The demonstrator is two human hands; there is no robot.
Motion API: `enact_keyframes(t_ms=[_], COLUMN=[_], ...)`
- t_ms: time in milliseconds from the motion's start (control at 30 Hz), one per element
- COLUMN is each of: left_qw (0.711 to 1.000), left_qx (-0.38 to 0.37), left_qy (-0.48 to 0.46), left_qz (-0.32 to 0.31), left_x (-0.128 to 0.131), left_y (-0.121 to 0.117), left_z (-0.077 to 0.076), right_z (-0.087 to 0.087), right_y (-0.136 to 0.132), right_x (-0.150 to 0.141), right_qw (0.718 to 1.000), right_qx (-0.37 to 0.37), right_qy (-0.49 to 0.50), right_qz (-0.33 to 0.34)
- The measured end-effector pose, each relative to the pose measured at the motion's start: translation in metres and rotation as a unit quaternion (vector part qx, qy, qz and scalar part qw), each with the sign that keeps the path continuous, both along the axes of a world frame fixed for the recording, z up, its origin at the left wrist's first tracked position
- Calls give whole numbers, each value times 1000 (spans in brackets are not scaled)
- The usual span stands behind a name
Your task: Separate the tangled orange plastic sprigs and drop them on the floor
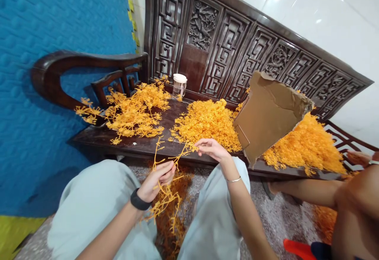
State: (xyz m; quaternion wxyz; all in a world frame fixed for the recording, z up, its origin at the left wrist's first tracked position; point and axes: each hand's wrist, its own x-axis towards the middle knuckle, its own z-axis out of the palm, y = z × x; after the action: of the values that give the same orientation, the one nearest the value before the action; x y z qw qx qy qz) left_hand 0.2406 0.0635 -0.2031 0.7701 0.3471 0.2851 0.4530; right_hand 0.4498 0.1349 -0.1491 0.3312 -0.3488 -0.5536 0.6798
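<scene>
your left hand (158, 178) grips branched yellow-orange stems (168, 196) over the gap between your knees (102, 179); your right hand (212, 150) pinches one outer tip, just in front of the middle orange pile (209, 121) on the dark carved bench (168, 122)

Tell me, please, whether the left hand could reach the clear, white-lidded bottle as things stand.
Probably yes: dark wooden bench shows between the two orange heaps in front of the bottle, though the left hand is holding thin yellow-orange branched stems.

Yellow sprig (167, 197) partly hidden by left hand (156, 180), co-worker (353, 216) cut off at right
</scene>
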Motion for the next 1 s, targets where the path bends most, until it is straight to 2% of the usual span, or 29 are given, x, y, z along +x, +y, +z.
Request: enact_keyframes(t_ms=[167,300,433,500,600,767,833,933,1000], left_qw=[1000,1000,1000,1000,999,998,998,997,998], left_qx=[2,1,1,2,0,-11,-17,-27,-30], left_qy=[5,12,25,31,39,37,29,19,14], left_qz=[2,5,-1,-6,-16,-46,-56,-63,-54], left_x=[1,1,3,4,7,12,12,8,4], left_y=[1,2,2,2,3,3,0,-4,-3], left_z=[-1,-2,-2,-2,-1,-1,-1,-4,-6], right_z=[-4,-2,0,-2,-6,-13,-11,-5,-2], right_y=[0,-1,0,1,3,4,7,15,20], right_x=[-4,-2,1,1,-3,-2,11,43,63], right_qw=[1000,999,998,997,988,940,896,810,799], right_qx=[-25,-9,-36,-35,26,163,213,254,235], right_qy=[12,10,23,5,-72,-152,-167,-152,-133], right_qz=[-10,-30,-41,-70,-135,-258,-351,-506,-538])
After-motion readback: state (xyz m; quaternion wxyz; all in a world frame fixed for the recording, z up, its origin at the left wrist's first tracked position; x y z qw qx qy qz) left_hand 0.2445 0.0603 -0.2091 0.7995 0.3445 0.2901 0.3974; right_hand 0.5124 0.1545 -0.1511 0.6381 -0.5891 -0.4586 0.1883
